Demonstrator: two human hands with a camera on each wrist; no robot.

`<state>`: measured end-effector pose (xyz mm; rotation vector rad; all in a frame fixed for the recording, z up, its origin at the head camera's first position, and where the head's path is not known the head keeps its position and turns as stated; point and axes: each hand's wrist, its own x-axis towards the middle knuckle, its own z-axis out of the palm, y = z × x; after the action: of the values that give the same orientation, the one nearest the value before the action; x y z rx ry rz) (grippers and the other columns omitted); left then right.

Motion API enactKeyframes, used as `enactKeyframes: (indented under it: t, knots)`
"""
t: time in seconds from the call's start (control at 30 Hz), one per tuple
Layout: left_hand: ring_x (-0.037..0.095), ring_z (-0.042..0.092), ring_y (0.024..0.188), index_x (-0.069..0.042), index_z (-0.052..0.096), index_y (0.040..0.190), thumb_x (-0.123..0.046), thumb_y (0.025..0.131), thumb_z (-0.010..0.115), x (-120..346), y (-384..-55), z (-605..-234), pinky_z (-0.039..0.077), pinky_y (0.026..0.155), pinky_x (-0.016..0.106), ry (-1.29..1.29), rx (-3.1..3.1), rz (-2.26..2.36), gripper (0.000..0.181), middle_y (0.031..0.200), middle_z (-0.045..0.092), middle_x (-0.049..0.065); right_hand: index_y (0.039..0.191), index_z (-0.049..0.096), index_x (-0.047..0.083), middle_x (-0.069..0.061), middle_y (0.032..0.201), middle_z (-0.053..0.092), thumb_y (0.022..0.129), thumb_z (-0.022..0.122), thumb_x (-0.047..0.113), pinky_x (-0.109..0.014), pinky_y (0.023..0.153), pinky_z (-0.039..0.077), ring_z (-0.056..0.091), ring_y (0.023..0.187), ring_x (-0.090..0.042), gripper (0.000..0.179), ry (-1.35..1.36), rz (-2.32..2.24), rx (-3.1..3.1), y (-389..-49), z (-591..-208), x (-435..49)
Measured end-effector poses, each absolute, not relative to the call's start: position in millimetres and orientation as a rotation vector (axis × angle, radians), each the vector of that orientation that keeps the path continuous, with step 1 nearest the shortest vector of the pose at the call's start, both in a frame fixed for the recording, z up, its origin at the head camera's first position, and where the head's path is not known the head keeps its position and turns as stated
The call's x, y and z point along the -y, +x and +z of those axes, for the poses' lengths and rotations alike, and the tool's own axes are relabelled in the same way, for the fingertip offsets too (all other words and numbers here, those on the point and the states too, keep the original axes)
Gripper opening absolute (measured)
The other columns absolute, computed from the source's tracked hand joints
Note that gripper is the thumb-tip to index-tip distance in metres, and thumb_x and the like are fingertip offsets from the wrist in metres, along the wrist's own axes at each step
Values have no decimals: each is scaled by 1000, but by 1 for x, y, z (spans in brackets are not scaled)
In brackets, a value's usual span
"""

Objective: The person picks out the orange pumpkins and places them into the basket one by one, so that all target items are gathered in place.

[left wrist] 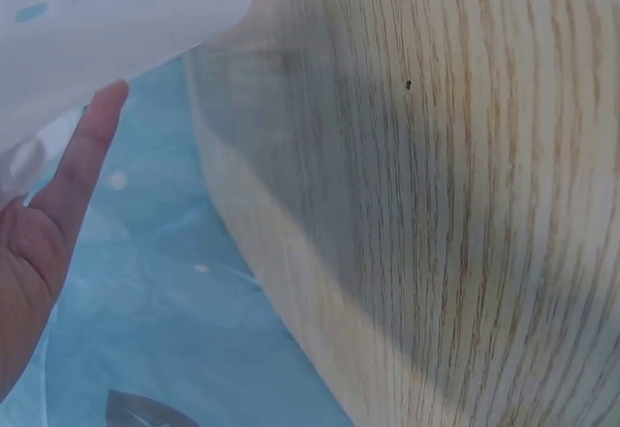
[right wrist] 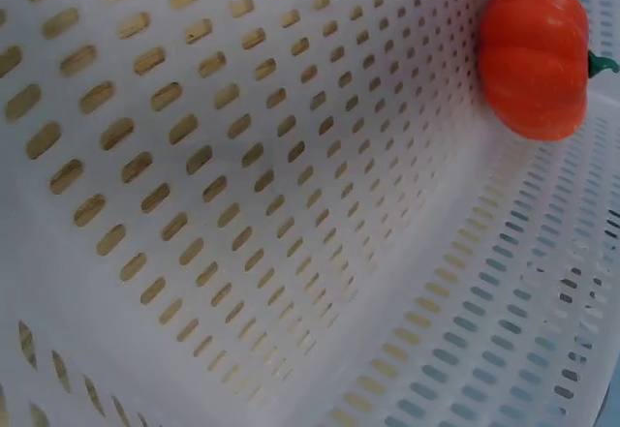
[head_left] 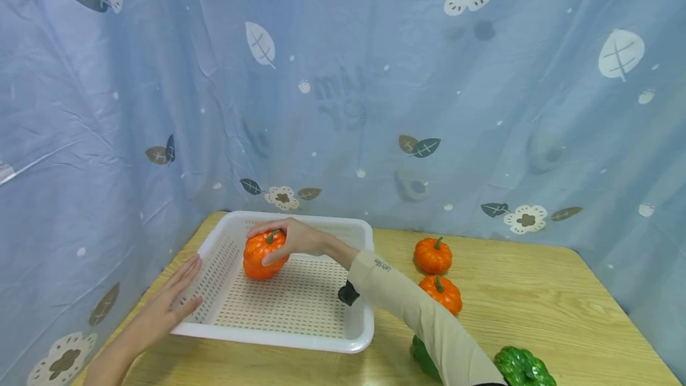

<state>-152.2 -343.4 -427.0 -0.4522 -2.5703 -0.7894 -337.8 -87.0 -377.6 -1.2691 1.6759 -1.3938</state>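
One pumpkin (head_left: 254, 261), stem up, is R of L hand (head_left: 170, 298), just under R hand (head_left: 298, 237), the nearer; can't tell if it's gripped. L fingers, straight, touch bin (head_left: 268, 339) rim.

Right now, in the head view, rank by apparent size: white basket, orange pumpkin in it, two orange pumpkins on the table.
1. White basket
2. Basket's orange pumpkin
3. Far table pumpkin, near table pumpkin: unranked; a sleeve partly hides the latter.
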Motion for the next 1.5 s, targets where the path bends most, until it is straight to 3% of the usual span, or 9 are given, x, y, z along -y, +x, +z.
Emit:
enactKeyframes:
  t: [0.17, 0.3, 0.4, 0.53, 0.7, 1.0, 1.27, 1.4, 1.5]
  knots:
    - [-19, 3, 131, 6, 34, 144, -8, 85, 66, 344, -153, -426, 2, 99, 3, -447, 2565, -773, 69, 151, 10, -26, 129, 60, 8, 4, 130, 58, 77, 75, -6, -33, 91, 51, 58, 106, -11, 56, -1267, -1324, -1620, -338, -378, 90]
    - [-19, 2, 130, 3, 33, 146, -10, 87, 65, 343, -153, -428, 2, 109, 16, -417, 2591, -819, 68, 151, 9, -27, 130, 60, 8, 7, 126, 59, 77, 75, -4, -29, 91, 50, 59, 105, -9, 56, -1262, -1223, -1630, -336, -384, 93]
    - [-19, 2, 130, 2, 33, 146, -11, 88, 65, 342, -152, -428, 1, 109, 17, -396, 2604, -834, 68, 152, 10, -24, 132, 56, 4, 6, 124, 59, 79, 73, -5, -28, 92, 49, 59, 105, -9, 57, -1287, -1150, -1595, -333, -387, 97]
    - [-18, 3, 131, 4, 34, 145, -10, 87, 65, 342, -153, -428, 1, 102, 6, -398, 2597, -819, 67, 154, 14, -16, 134, 53, 2, 8, 126, 57, 80, 69, -9, -28, 94, 48, 57, 108, -8, 58, -1262, -1074, -1527, -330, -390, 104]
    - [-17, 4, 131, 2, 34, 146, -12, 88, 65, 343, -152, -429, 4, 111, 18, -388, 2601, -817, 67, 156, 16, -9, 134, 54, 3, 12, 131, 54, 80, 70, -9, -25, 98, 44, 53, 114, -4, 58, -1252, -984, -1511, -327, -394, 111]
    - [-18, 5, 131, 4, 38, 143, -10, 84, 67, 341, -152, -429, 3, 101, 4, -423, 2549, -751, 67, 152, 12, -25, 134, 55, 3, 10, 135, 54, 81, 70, -8, -19, 102, 37, 47, 120, 1, 56, -1247, -901, -1505, -329, -404, 121]
    - [-21, 3, 129, 3, 36, 145, -14, 88, 65, 337, -151, -422, 2, 99, 2, -355, 2609, -832, 65, 154, 27, 20, 132, 54, -2, 10, 133, 55, 79, 68, -15, -19, 102, 37, 47, 120, 1, 57, -1200, -896, -1474, -334, -412, 126]
    - [-20, 3, 129, 4, 36, 144, -13, 88, 64, 338, -149, -422, 2, 100, 3, -352, 2608, -843, 65, 156, 24, 13, 132, 53, -5, 4, 134, 56, 79, 65, -18, -21, 102, 38, 49, 119, -1, 56, -1188, -881, -1410, -333, -417, 131]
    - [-18, 4, 130, 2, 35, 145, -13, 89, 64, 339, -148, -423, 5, 110, 14, -347, 2616, -852, 65, 156, 23, 9, 132, 52, -5, 0, 136, 55, 79, 64, -19, -22, 101, 39, 50, 118, -1, 56, -1180, -862, -1390, -333, -419, 134]
